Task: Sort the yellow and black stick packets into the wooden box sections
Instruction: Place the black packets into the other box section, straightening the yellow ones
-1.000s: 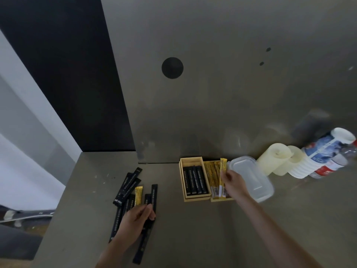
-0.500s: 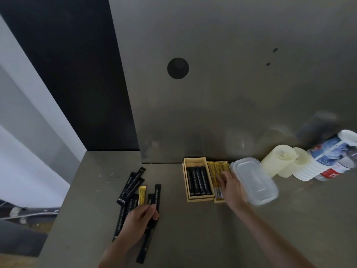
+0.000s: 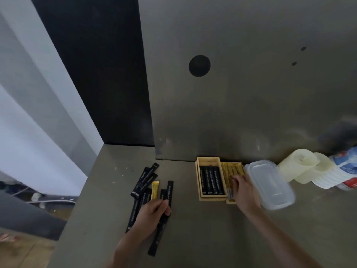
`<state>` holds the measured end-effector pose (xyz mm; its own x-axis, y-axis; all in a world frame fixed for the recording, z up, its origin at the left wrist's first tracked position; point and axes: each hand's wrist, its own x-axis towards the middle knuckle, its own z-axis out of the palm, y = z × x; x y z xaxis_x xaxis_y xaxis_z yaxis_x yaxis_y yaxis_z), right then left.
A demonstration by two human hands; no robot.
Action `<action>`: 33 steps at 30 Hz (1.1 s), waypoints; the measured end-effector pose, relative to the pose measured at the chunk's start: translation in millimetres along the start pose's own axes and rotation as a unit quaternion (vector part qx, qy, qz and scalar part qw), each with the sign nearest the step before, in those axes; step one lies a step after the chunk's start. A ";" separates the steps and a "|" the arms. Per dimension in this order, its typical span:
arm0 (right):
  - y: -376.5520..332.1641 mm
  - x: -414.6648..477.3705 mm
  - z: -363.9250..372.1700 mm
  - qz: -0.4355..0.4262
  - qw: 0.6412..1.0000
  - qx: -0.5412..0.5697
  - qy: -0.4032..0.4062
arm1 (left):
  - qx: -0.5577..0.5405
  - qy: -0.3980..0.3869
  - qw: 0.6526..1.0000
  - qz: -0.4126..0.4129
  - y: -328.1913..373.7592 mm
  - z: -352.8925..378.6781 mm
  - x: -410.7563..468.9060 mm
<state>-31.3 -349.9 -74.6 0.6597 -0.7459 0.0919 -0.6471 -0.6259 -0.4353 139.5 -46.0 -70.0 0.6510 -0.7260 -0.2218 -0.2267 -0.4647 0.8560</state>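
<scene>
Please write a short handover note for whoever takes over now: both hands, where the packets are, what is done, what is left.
Left hand grips a long black packet in the loose pile on the table. Right hand rests open on the yellow packets in the right section of the wooden box.
Done: boxed black packets fill the left section, several yellow in the right.
Left: the loose black packets and one loose yellow packet.

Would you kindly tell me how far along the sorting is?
Done: black stick packets in the wooden box's left section, yellow stick packets in its right. In hand: the right hand touches those yellow ones; the left hand rests on a loose black packet. Left: more black packets and one loose yellow packet.
</scene>
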 end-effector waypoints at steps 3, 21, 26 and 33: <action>1.1 1.5 -2.6 -0.001 1.000 -0.008 0.004 | -0.001 -0.001 1.000 0.007 0.1 -0.4 0.4; -78.3 -50.2 13.4 -0.173 0.981 0.085 -0.037 | -0.095 0.148 0.984 -0.016 -3.2 -19.7 -21.7; -74.8 -50.3 18.7 -0.175 0.981 0.082 -0.018 | -0.003 0.266 0.963 -0.051 -24.1 -46.6 -30.8; -72.1 -59.8 37.1 -0.174 0.984 0.038 0.022 | 0.133 0.195 0.969 -0.068 -26.9 -64.8 12.7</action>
<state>-9.9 -251.7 -81.9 0.8185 -0.4990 0.2846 -0.3533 -0.8279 -0.4356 200.8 -9.8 -65.6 0.9008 -0.4255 -0.0864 -0.2639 -0.6946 0.6693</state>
